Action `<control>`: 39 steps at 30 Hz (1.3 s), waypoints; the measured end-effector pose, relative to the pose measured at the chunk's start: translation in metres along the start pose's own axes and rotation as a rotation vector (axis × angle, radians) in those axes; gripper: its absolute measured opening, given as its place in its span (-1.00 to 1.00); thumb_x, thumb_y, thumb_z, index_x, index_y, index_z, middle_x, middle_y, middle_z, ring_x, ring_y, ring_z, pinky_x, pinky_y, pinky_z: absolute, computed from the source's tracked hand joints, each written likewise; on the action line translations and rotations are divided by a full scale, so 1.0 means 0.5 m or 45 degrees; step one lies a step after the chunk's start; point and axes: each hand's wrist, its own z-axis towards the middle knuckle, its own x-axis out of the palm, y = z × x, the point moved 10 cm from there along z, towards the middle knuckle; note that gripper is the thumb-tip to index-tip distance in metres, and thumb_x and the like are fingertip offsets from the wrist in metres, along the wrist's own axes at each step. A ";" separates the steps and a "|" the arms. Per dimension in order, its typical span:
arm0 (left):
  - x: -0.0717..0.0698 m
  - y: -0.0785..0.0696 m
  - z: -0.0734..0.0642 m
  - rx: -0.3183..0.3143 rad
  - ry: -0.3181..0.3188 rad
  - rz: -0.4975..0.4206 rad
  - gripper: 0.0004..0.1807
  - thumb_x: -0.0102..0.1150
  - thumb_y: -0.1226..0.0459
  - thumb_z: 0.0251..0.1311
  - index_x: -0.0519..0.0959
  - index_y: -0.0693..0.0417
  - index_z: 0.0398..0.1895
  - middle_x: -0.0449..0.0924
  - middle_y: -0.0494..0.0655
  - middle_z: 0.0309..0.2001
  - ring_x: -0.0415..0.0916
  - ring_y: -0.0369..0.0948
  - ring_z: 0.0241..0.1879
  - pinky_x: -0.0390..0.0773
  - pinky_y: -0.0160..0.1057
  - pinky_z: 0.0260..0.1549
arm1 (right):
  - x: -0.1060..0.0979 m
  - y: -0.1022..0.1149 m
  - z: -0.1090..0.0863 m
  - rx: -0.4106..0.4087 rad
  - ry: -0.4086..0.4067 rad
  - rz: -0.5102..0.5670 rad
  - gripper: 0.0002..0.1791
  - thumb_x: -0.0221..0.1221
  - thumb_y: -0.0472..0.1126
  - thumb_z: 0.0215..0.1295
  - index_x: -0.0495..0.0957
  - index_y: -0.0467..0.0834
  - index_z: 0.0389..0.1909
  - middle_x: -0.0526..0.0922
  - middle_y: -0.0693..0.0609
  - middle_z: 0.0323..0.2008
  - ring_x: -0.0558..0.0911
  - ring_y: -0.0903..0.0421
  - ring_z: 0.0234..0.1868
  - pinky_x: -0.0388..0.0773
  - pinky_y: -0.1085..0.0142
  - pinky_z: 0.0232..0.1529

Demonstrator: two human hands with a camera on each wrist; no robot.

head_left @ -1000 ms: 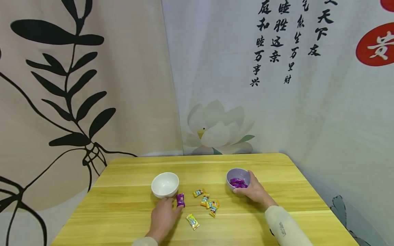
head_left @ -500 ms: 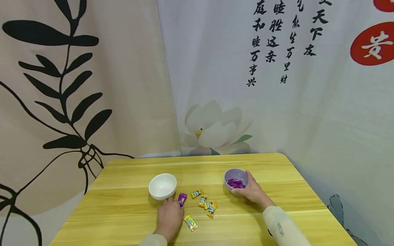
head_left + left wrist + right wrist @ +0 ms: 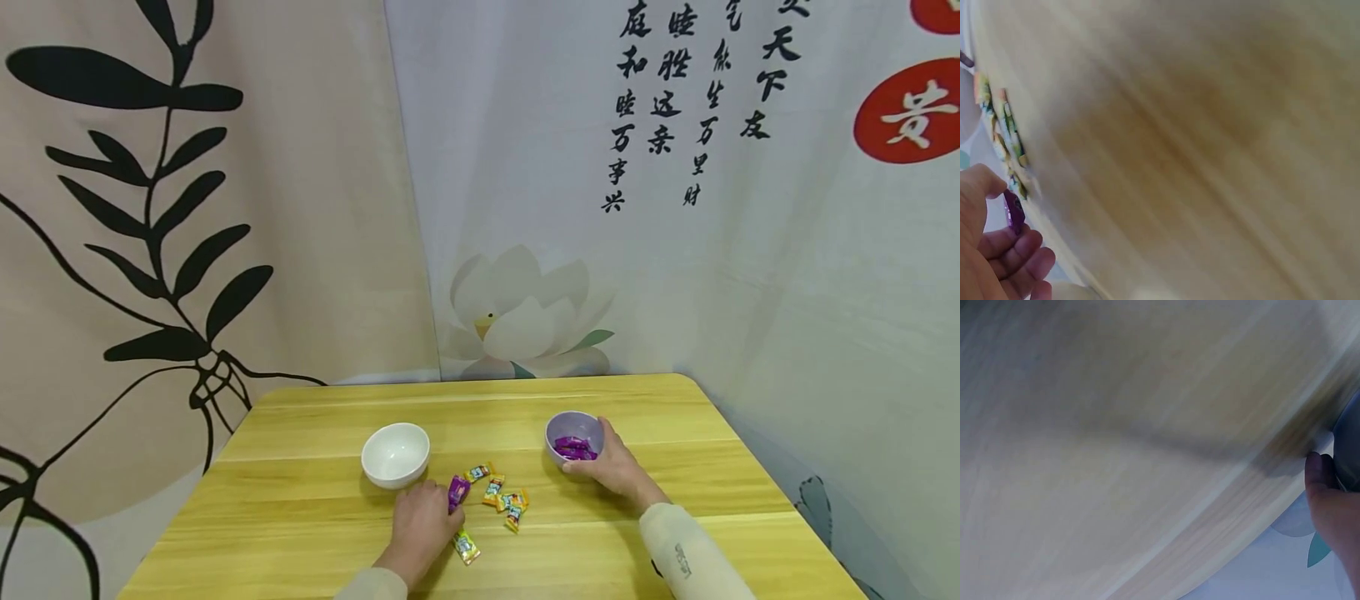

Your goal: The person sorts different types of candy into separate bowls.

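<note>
My left hand [image 3: 422, 525] pinches a purple-wrapped candy [image 3: 458, 492] between thumb and fingers, just right of and in front of a white bowl [image 3: 396, 456]. In the left wrist view the purple candy [image 3: 1014, 211] shows between the thumb tip and the curled fingers. My right hand [image 3: 617, 467] grips a small lavender bowl [image 3: 558, 429] by its right side, thumb at the front. Inside that bowl lie several purple candies [image 3: 576, 448]. In the right wrist view only the dark edge of the bowl [image 3: 1349, 444] shows beside my fingers.
Several yellow-orange candies [image 3: 513, 502] lie between the two bowls. A yellow candy [image 3: 466, 547] sits by my left thumb, partly covered by it. The wooden table [image 3: 330, 417] ends at a printed cloth backdrop [image 3: 337, 208].
My left hand has shifted right, away from the white bowl, and the purple candy has moved right with it. My right hand stays on the lavender bowl.
</note>
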 end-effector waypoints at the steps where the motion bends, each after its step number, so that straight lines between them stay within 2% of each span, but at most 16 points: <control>1: -0.005 -0.003 0.003 0.010 -0.014 -0.011 -0.65 0.38 0.05 -0.02 0.48 0.03 -0.68 0.39 -0.15 -0.59 0.36 -0.15 -0.56 0.44 -0.10 -0.46 | -0.001 -0.001 0.000 -0.002 -0.001 0.003 0.41 0.52 0.13 -0.07 -0.26 -0.32 0.53 0.00 -0.43 0.46 0.11 -0.39 0.42 0.02 -0.26 0.37; 6: -0.033 -0.022 0.016 0.067 -0.101 -0.062 -0.65 0.41 0.01 0.03 0.60 0.08 -0.59 0.46 -0.15 -0.57 0.40 -0.16 -0.56 0.46 -0.13 -0.44 | -0.002 -0.001 0.000 -0.013 -0.007 0.018 0.41 0.53 0.11 -0.07 -0.25 -0.32 0.53 0.02 -0.42 0.45 0.13 -0.38 0.42 0.02 -0.25 0.37; 9: -0.042 -0.035 0.026 0.083 -0.122 -0.095 -0.63 0.42 -0.02 0.05 0.66 0.11 -0.51 0.50 -0.14 -0.56 0.43 -0.17 -0.56 0.48 -0.16 -0.45 | -0.002 -0.001 0.000 -0.018 -0.009 0.024 0.41 0.54 0.11 -0.08 -0.25 -0.32 0.53 0.03 -0.42 0.45 0.13 -0.37 0.42 0.02 -0.25 0.37; 16: -0.041 -0.061 0.058 0.083 -0.099 -0.180 -0.64 0.40 -0.03 0.06 0.73 0.10 -0.35 0.55 -0.15 -0.50 0.48 -0.17 -0.53 0.49 -0.14 -0.47 | -0.001 -0.009 0.000 0.015 -0.019 0.006 0.42 0.53 0.13 -0.08 -0.26 -0.31 0.54 0.00 -0.41 0.47 0.11 -0.38 0.43 0.03 -0.25 0.37; 21: -0.042 -0.082 0.086 0.068 -0.079 -0.252 -0.71 0.36 0.02 0.04 0.72 0.06 -0.42 0.45 -0.23 -0.55 0.40 -0.25 -0.57 0.42 -0.18 -0.54 | -0.002 -0.009 0.002 0.024 -0.032 0.011 0.43 0.54 0.13 -0.10 -0.24 -0.30 0.54 0.00 -0.42 0.46 0.13 -0.38 0.42 0.05 -0.25 0.36; 26: -0.042 -0.105 0.116 0.032 -0.037 -0.296 -0.71 0.33 0.02 0.07 0.70 0.06 -0.43 0.46 -0.23 -0.53 0.40 -0.24 -0.55 0.45 -0.13 -0.43 | 0.002 -0.008 0.007 0.013 -0.035 -0.004 0.43 0.55 0.14 -0.10 -0.23 -0.31 0.54 0.02 -0.42 0.46 0.14 -0.38 0.41 0.07 -0.25 0.36; 33: -0.048 -0.163 0.162 0.113 -0.068 -0.347 -0.73 0.34 0.03 0.09 0.70 0.06 -0.42 0.54 -0.20 -0.49 0.52 -0.20 -0.48 0.48 -0.10 -0.37 | 0.003 -0.002 0.006 -0.006 -0.038 -0.016 0.42 0.54 0.15 -0.11 -0.21 -0.32 0.54 0.05 -0.41 0.45 0.17 -0.38 0.41 0.07 -0.26 0.35; 39: -0.029 -0.226 0.206 0.177 -0.029 -0.277 -0.66 0.32 -0.05 0.14 0.65 0.00 -0.51 0.48 -0.23 -0.54 0.49 -0.22 -0.51 0.51 -0.09 -0.36 | 0.001 0.000 0.006 -0.035 -0.035 0.010 0.40 0.55 0.10 -0.09 -0.21 -0.34 0.53 0.05 -0.41 0.45 0.19 -0.35 0.40 0.06 -0.24 0.36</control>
